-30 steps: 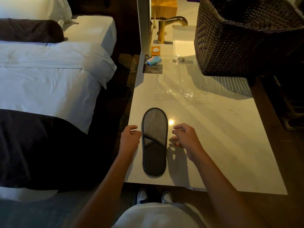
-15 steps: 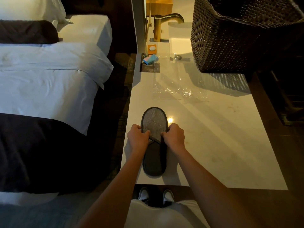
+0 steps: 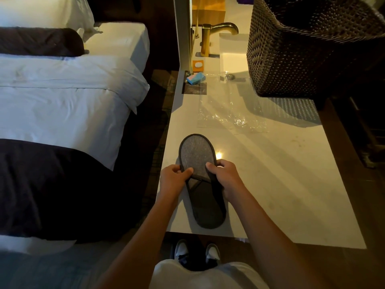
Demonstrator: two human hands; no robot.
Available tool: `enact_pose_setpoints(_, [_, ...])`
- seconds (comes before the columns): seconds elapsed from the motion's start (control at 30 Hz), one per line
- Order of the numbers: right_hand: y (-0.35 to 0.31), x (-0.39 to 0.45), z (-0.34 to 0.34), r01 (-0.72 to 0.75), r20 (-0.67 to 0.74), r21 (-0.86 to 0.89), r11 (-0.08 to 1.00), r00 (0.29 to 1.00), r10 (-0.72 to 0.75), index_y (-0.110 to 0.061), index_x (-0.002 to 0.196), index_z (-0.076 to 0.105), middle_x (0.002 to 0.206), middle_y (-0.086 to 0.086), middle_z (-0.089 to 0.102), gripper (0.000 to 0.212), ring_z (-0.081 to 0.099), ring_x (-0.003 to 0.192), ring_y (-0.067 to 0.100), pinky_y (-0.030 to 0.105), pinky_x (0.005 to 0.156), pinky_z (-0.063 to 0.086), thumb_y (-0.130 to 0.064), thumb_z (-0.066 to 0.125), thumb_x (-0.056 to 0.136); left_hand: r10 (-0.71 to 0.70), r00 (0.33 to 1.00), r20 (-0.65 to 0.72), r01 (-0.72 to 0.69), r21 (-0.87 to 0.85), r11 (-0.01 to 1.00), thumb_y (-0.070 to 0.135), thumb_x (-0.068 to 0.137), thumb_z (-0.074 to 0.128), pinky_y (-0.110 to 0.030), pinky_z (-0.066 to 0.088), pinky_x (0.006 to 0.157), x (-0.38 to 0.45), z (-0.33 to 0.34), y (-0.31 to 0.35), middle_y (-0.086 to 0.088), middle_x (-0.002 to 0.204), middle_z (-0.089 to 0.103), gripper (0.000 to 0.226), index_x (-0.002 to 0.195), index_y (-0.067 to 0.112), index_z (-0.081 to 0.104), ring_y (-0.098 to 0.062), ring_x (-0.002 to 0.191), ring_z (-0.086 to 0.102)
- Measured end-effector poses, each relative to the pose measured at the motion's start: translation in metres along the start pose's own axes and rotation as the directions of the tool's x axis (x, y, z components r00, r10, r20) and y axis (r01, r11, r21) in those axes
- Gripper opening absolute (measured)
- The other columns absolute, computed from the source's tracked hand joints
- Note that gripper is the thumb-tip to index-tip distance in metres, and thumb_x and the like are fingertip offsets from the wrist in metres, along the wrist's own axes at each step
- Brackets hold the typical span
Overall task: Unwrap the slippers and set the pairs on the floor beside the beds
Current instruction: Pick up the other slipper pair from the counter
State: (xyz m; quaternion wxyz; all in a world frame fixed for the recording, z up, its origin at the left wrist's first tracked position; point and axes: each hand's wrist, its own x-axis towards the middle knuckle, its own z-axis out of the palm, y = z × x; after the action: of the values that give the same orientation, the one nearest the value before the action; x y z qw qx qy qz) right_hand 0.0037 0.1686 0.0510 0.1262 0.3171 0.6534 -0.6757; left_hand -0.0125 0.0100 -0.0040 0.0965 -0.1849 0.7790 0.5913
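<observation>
Both hands, apart a second ago, now clamp the flattened slippers [image 3: 200, 176] on the countertop [image 3: 281, 184], left hand [image 3: 174, 178] and right hand [image 3: 224, 178] pinching opposite edges; peeling evenly from both sides should separate the pair cleanly.

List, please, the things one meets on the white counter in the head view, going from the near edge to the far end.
Slippers held by the left hand and right hand → clear plastic wrapper → blue packet → orange packet → gold faucet.
</observation>
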Motion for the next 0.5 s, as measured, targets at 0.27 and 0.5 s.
enact_pose_setpoints(0.27, [-0.002,-0.035,-0.011,0.017,0.163,0.118,0.993,0.986,-0.036,-0.015,0.104,0.068,0.105,0.011,0.072,0.027,0.071,0.096,0.027,0.036,0.069,0.063,-0.033,0.072,0.085,0.031,0.998,0.048,-0.017,-0.267,0.964,0.029,0.086,0.074,-0.020,0.061,0.068,-0.058,-0.027,0.029,0.008,0.095,0.076,0.018,0.095,0.040,0.063,-0.009,0.090,0.075])
enact_pose_setpoints(0.5, [0.008,-0.069,-0.010,0.033,0.245,0.132,0.991,0.967,-0.065,-0.018,0.094,0.071,0.088,0.001,0.078,0.016,0.076,0.081,0.015,0.030,0.065,0.062,-0.032,0.072,0.086,-0.017,0.999,0.030,0.026,-0.345,0.938,0.028,0.085,0.075,-0.027,0.063,0.072,-0.097,-0.049,0.024,0.000,0.103,0.078,0.024,0.106,0.032,0.066,-0.013,0.094,0.077])
